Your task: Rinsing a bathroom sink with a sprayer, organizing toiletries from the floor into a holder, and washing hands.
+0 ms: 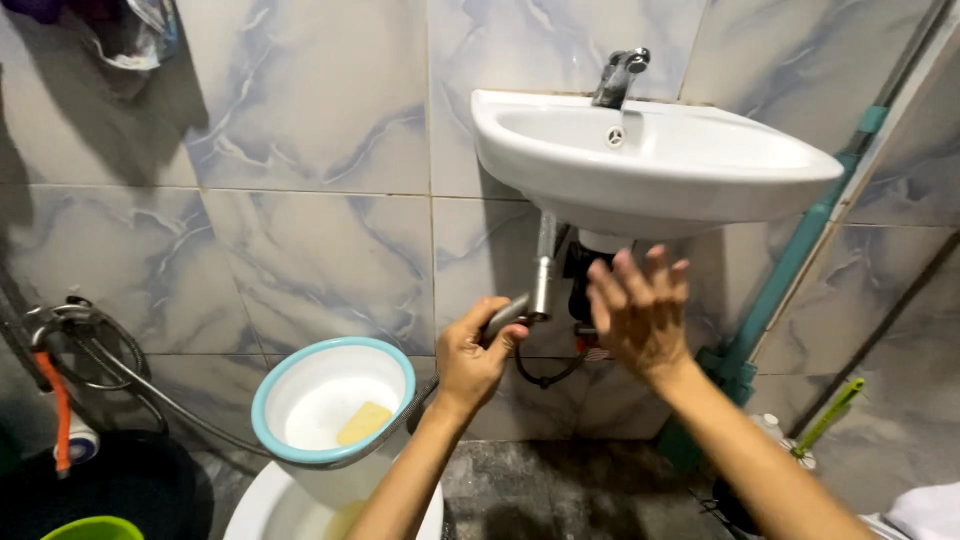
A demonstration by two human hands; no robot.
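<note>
1. The grey spray nozzle (512, 313) sat under the white sink (660, 160), its tip just beside the metal pipe (543, 268).
2. The left hand (470, 358) held the nozzle, fingers (500, 345) curled around its handle, a dark hose (545, 375) looping below.
3. The right hand (640, 315) hovered near the black drain trap (580, 275), fingers spread, holding nothing.
4. Lower left stood a blue-rimmed white basin (335, 400) with a yellow sponge (363, 423) inside.
</note>
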